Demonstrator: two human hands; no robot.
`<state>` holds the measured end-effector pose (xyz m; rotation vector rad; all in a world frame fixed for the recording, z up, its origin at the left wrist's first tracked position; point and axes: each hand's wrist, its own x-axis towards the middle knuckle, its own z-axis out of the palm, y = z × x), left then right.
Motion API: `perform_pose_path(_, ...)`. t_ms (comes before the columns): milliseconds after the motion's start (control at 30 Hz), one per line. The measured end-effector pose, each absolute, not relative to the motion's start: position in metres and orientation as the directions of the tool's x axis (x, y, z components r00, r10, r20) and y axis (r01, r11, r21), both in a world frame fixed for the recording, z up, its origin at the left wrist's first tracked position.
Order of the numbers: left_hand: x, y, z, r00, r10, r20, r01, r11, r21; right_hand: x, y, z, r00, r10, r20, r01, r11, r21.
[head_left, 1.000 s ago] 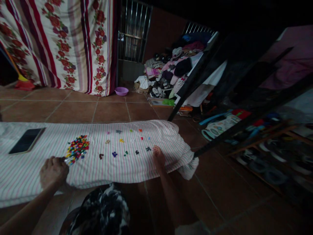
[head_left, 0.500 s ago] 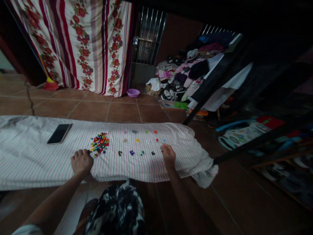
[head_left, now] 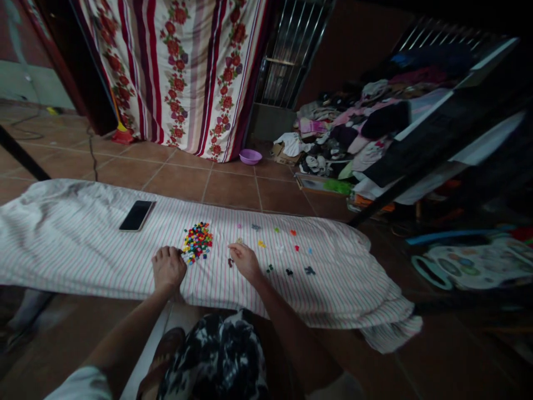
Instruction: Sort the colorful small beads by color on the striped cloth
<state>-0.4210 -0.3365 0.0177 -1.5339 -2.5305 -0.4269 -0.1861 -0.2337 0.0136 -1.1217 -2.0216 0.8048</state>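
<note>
A heap of small multicoloured beads (head_left: 198, 243) lies on a striped cloth (head_left: 137, 261). My left hand (head_left: 169, 268) rests at the heap's left edge, its fingers curled down and closed; what they may hold is hidden. Right of the heap, my right hand (head_left: 246, 262) hovers with thumb and fingertips pinched together, anything between them too small to make out. It partly covers the beige beads (head_left: 239, 241), with brown beads (head_left: 230, 262) just below its fingertips. Further right are small colour groups, among them yellow beads (head_left: 261, 244), dark green beads (head_left: 270, 268), black beads (head_left: 289, 272) and grey-blue beads (head_left: 309, 270).
A phone (head_left: 137, 215) lies on the cloth left of the heap. Beyond, on the tiled floor, stand a purple basin (head_left: 250, 156) and a pile of clothes (head_left: 333, 125). A dark slanting bar (head_left: 383, 197) rises at the cloth's right end.
My right hand has moved left from the right end of the bead groups, uncovering the grey-blue beads. My left hand stays beside the heap. The view has swung left.
</note>
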Motion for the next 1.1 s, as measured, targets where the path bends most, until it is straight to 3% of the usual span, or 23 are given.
perform_pose_path(333, -0.421, -0.333, 0.018, -0.457, 0.853, 0.252, 0.888, 0.42, 0.187, -0.245, -0.229, 0.015, -0.557, 0.819, 0.137, 0.604, 0.512, -0.61)
perform_pose_path(633, -0.422, -0.333, 0.015, -0.454, 0.848, 0.273, 0.891, 0.423, 0.166, -0.275, -0.224, 0.026, -0.503, 0.864, -0.024, 0.76, 0.429, -0.489)
perform_pose_path(1100, -0.422, -0.332, 0.013, -0.445, 0.846, 0.293, 0.895, 0.413, 0.168, -0.29, -0.217, 0.039, -0.475, 0.877, -0.071, 0.833, 0.421, -0.359)
